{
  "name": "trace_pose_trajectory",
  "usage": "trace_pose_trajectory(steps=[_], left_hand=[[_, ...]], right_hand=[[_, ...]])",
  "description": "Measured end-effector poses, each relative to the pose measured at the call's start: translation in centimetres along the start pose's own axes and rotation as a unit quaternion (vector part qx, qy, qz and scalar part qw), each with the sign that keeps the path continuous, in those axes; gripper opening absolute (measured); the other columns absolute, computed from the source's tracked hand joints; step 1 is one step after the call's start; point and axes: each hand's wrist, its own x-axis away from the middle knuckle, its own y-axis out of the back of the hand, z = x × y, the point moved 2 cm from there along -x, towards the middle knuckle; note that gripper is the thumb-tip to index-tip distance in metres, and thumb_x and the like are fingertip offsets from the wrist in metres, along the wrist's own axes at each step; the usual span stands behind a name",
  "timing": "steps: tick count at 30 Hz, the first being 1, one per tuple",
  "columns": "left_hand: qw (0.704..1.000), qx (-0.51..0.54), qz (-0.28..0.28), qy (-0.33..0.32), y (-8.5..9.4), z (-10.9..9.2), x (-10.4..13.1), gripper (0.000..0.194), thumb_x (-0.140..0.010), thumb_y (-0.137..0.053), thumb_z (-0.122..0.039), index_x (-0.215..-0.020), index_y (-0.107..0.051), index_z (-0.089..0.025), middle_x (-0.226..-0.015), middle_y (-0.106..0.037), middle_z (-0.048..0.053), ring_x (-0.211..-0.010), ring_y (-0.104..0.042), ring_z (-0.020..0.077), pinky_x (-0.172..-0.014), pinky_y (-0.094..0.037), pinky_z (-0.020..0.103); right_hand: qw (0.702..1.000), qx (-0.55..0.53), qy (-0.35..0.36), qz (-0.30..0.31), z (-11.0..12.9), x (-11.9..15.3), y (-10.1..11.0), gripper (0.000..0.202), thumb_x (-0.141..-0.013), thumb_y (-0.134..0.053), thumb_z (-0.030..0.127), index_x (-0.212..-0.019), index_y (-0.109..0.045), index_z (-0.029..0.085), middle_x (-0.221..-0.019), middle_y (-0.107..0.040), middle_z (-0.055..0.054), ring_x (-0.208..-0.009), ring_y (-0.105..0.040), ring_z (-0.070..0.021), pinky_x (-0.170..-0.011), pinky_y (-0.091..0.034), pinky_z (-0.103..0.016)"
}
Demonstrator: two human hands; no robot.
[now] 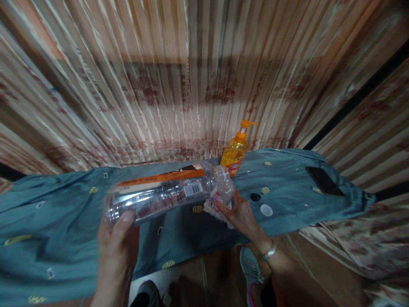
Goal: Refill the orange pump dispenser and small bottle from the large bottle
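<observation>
"In the head view, what did the left hand (118,232) have?"

"It was closed around the base end of a large clear plastic bottle (161,196) with an orange-banded label, thumb on the near side"

"How did the bottle lie from there?"

"Beyond that hand and out to its right: the long axis ran across the body, base left, neck right and slightly farther off"

"And the right hand (240,213)?"

"Gripping a small clear container (227,187), with a ragged white scrap (220,213) beneath, cloth or paper, I couldn't tell. The big bottle's neck lay left of those fingers and a little beyond, nearer to them than to the left hand"

"Were neck and container touching?"

"They overlapped, but blur hid any contact. An orange-topped pump bottle (234,155) stood just behind"
</observation>
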Motion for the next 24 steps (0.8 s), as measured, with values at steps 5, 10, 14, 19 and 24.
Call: trace_pose_trajectory(steps=[5, 10, 14, 19, 24], left_hand=[[1.0, -0.013, -0.001, 0.018, 0.1, -0.7, 0.7, 0.069, -0.062, -0.11, -0.061, -0.123, -0.093, -0.034, -0.111, -0.09, 0.009, -0.13, -0.081, 0.0465, -0.117, -0.068, 0.067], [0.999, -0.018, -0.025, 0.018, -0.2, -1.3, 1.0, 0.067, -0.054, -0.113, -0.061, -0.114, -0.095, -0.039, -0.106, -0.09, 0.005, -0.123, -0.083, 0.0458, -0.118, -0.067, 0.07], [0.999, -0.024, -0.031, 0.017, -0.4, -1.3, 1.0, 0.071, -0.053, -0.112, -0.062, -0.117, -0.095, -0.038, -0.105, -0.089, 0.007, -0.12, -0.083, 0.0458, -0.117, -0.068, 0.072], [1.0, -0.019, -0.022, 0.007, -0.4, -1.5, 0.8, 0.068, -0.052, -0.113, -0.061, -0.113, -0.093, -0.036, -0.116, -0.086, 0.008, -0.133, -0.077, 0.0468, -0.119, -0.066, 0.068], [0.999, -0.019, -0.048, 0.007, 0.0, -1.2, 0.7, 0.064, -0.048, -0.115, -0.061, -0.1, -0.09, -0.034, -0.112, -0.083, 0.005, -0.125, -0.075, 0.0401, -0.123, -0.062, 0.065]], right_hand=[[1.0, -0.018, -0.004, 0.007, 0.7, 0.2, 0.0, 0.052, -0.092, -0.075, 0.056, -0.13, -0.073, 0.021, -0.117, -0.092, -0.022, -0.111, -0.091, -0.0466, -0.097, -0.076, -0.056], [0.999, -0.041, -0.01, -0.002, 1.4, 0.3, 0.1, 0.039, -0.092, -0.074, 0.057, -0.125, -0.074, 0.037, -0.119, -0.093, -0.017, -0.112, -0.09, -0.049, -0.097, -0.075, -0.065], [0.999, -0.037, -0.018, -0.005, 1.5, 0.3, 0.3, 0.036, -0.091, -0.074, 0.059, -0.121, -0.074, 0.039, -0.117, -0.092, -0.018, -0.111, -0.09, -0.0497, -0.096, -0.074, -0.066], [0.999, -0.04, -0.026, 0.004, 1.3, 0.4, 0.2, 0.039, -0.09, -0.075, 0.058, -0.122, -0.074, 0.038, -0.116, -0.092, -0.018, -0.109, -0.09, -0.0488, -0.095, -0.074, -0.063], [1.0, -0.011, -0.023, 0.008, 1.0, 0.4, 0.1, 0.043, -0.092, -0.071, 0.061, -0.127, -0.073, 0.036, -0.116, -0.092, -0.021, -0.108, -0.09, -0.0486, -0.094, -0.074, -0.064]])
